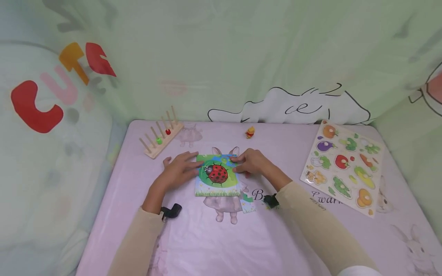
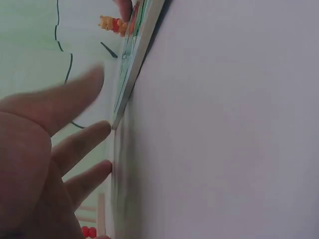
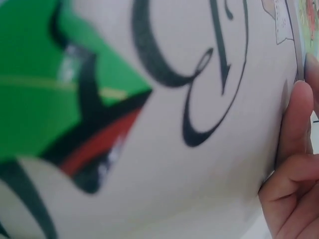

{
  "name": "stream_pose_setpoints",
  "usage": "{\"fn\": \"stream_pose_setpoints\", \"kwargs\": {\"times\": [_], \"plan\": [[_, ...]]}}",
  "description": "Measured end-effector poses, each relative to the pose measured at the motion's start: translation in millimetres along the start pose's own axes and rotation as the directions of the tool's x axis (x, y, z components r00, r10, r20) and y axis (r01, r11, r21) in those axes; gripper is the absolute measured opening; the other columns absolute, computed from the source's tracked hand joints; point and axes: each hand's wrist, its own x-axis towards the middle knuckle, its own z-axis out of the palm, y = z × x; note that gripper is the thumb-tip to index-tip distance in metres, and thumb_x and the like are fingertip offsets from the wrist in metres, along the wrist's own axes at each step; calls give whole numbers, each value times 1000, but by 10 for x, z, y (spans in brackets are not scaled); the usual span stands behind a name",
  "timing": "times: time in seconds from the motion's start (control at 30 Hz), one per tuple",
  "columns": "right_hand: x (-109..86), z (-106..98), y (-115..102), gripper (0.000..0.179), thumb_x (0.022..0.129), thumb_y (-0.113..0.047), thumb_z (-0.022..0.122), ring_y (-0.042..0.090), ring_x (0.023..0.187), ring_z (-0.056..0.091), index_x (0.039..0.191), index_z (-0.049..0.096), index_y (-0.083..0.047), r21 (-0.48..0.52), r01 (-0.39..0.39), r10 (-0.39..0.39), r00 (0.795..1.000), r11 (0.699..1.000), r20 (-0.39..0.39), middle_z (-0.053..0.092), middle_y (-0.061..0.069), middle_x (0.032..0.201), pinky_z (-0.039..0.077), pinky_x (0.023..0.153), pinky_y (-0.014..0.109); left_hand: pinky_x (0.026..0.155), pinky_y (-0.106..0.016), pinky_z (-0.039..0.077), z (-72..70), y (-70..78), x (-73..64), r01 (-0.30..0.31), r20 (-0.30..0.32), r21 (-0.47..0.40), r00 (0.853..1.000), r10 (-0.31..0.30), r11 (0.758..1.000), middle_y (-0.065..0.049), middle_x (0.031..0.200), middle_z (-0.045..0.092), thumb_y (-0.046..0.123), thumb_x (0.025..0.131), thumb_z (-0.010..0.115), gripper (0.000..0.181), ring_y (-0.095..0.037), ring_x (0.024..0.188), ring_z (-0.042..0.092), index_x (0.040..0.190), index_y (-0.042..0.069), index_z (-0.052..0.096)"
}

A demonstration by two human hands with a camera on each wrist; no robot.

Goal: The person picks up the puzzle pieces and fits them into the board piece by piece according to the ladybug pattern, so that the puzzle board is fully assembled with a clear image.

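While the ladybug board [image 1: 217, 175] lies flat near the middle of the table [image 1: 214, 245], a hand meets it at each side. At its left edge the left hand [image 1: 179, 168] is spread wide, fingers mostly straight with tips at the rim and the thumb raised apart from the board. Over the upper right edge sits the right hand [image 1: 253, 163], its fingers close together (whether they pinch the board or merely touch it, I cannot tell).

Just off the board's lower right corner lies a loose piece [image 1: 248, 205], with a green piece [image 3: 75, 89] showing close to the right wrist camera. A broad stretch of tablecloth runs from the board's near edge toward the person. Beyond the left hand, the peg rack [image 1: 165, 140] stands angled near the table's far left corner; the bear figure [image 1: 250, 132] is by the far edge, and the vegetable board [image 1: 345, 174] lies well apart at right.
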Motion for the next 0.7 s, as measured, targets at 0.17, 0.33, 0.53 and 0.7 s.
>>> {"fn": "stream_pose_setpoints", "kwargs": {"times": [0.17, 0.33, 0.53, 0.7], "plan": [[6, -46, 57, 54, 87, -31, 82, 18, 54, 66, 137, 64, -26, 4, 46, -46, 998, 999, 39, 69, 10, 63, 41, 69, 29, 111, -79, 8, 1, 47, -10, -40, 39, 35, 998, 39, 999, 3, 163, 40, 51, 84, 80, 62, -30, 154, 28, 141, 34, 62], [-40, -140, 118, 60, 89, -32, 81, 13, 68, 63, 144, 59, -24, -81, 201, -191, 975, 976, 109, 69, 3, 73, 41, 73, 28, 112, -78, 7, -8, 26, 22, -40, 90, 71, 995, 33, 997, 4, 165, 34, 58, 76, 83, 74, -30, 155, 23, 143, 38, 58], [-227, -147, 231, 44, 86, -33, 82, 13, 82, 56, 127, 74, -18, -145, 348, -335, 936, 926, 109, 66, -7, 85, 46, 75, 29, 113, -78, 8, -4, 49, 68, -27, 112, 102, 994, 15, 994, 6, 166, 32, 61, 70, 85, 82, -32, 153, 22, 144, 41, 55], [-408, -61, 326, 25, 82, -33, 87, 12, 85, 54, 102, 79, -22, -174, 366, -350, 929, 914, 116, 65, -6, 88, 47, 77, 28, 112, -80, 10, 17, 134, 95, 0, 89, 118, 996, -11, 993, 4, 166, 32, 62, 70, 85, 83, -37, 152, 22, 144, 41, 55]]}}
